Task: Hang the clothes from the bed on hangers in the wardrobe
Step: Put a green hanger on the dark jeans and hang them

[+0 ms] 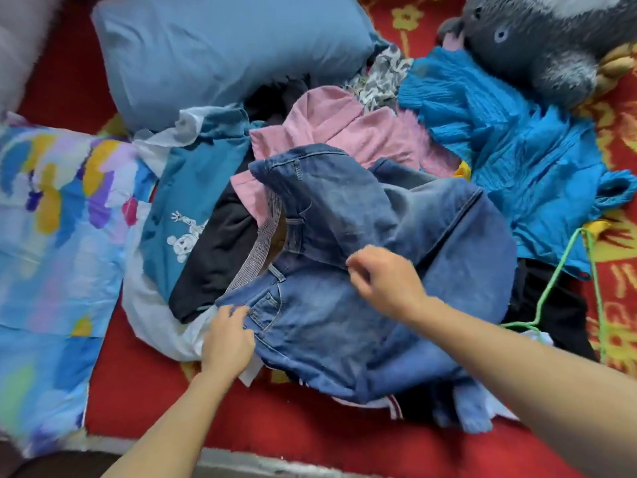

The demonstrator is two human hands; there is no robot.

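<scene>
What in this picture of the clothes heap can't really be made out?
Wardrobe: outside the head view.
Green wire: hanger or cord, too thin to tell.
Black garment: mostly covered by the jeans, type unclear.
Left hand and right hand: blur hides whether they grip the jeans.

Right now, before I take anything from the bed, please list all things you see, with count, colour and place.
jeans: one, blue denim, centre
pink garment: one, pink, behind jeans
crinkled garment: one, bright blue, right
printed shirt: one, teal, left of jeans
black cloth: two patches, black, beside jeans
hanger: one, green, right
pillow: one, blue, top left
patterned bedding: one, multicoloured, far left
plush toy: one, grey, top right
bedcover: one, red, underneath
left hand: one, grips jeans' waistband
right hand: one, pinches jeans fold
</scene>
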